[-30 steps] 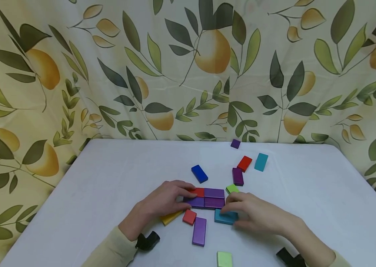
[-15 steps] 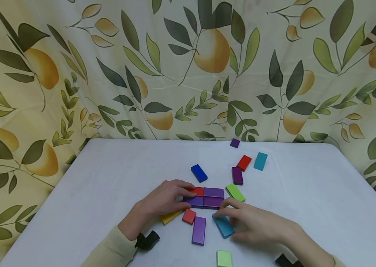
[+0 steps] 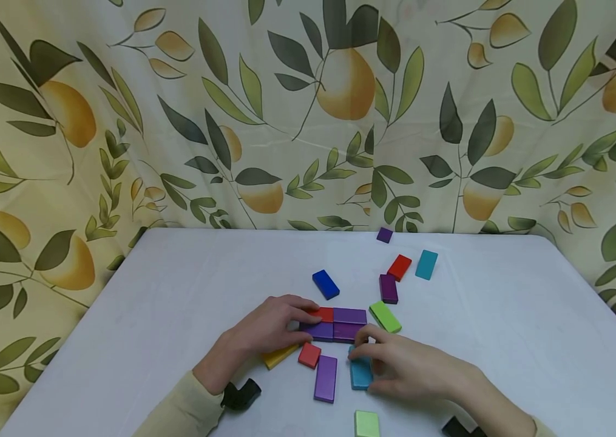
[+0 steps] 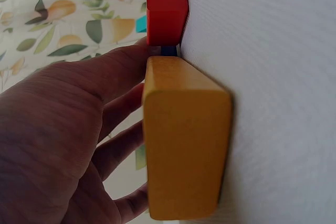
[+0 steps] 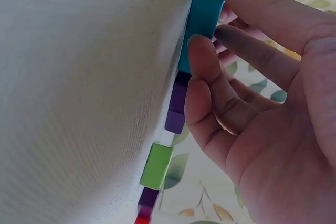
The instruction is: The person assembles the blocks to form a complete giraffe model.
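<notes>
Four-sided block group: a red block and a violet block lie behind an indigo block and a dark purple block, edges together. My left hand holds the group's left end, thumb at the near edge, fingers over the red block. Just off the group's near right corner, my right hand grips a teal block, standing lengthwise toward me. In the right wrist view, thumb and fingertips touch the teal block at its ends. Part of it is hidden by the fingers in the head view.
Near the left hand lie a yellow block, a small red block and a lilac block. A pale green block is closest. A green block, a blue block and several others lie farther back.
My right hand has drawn the teal block slightly left and turned it from crosswise to lengthwise. The green block beside the group now shows fully. The left hand stays put.
</notes>
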### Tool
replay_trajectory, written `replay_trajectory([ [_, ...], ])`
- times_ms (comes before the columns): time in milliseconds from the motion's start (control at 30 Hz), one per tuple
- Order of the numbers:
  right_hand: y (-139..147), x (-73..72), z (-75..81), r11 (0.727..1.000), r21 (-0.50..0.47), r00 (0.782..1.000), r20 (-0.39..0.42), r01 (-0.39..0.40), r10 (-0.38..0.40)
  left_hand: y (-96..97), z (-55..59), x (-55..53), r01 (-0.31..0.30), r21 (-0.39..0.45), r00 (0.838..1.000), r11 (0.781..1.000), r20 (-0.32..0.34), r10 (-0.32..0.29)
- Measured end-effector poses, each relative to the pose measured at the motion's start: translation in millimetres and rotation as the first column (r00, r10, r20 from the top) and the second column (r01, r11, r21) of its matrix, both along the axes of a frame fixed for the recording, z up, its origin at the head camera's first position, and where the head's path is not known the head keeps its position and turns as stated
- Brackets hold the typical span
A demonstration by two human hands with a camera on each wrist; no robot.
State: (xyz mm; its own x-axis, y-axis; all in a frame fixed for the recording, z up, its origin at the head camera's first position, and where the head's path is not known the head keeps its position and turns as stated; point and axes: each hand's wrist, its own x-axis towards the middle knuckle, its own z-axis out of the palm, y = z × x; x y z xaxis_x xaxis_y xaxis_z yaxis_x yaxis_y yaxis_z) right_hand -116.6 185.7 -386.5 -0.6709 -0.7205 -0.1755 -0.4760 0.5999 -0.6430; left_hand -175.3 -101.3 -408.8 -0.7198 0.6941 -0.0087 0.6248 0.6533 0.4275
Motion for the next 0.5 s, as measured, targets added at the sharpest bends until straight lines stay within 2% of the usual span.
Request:
replay_trajectory([
  [500,0.0,0.4,-0.7,0.998,0.031,0.999,-0.007,0.054,-0.054,0.4,-0.2,0.1,-0.007,-0.005,1.000,1.000,0.004,0.007],
])
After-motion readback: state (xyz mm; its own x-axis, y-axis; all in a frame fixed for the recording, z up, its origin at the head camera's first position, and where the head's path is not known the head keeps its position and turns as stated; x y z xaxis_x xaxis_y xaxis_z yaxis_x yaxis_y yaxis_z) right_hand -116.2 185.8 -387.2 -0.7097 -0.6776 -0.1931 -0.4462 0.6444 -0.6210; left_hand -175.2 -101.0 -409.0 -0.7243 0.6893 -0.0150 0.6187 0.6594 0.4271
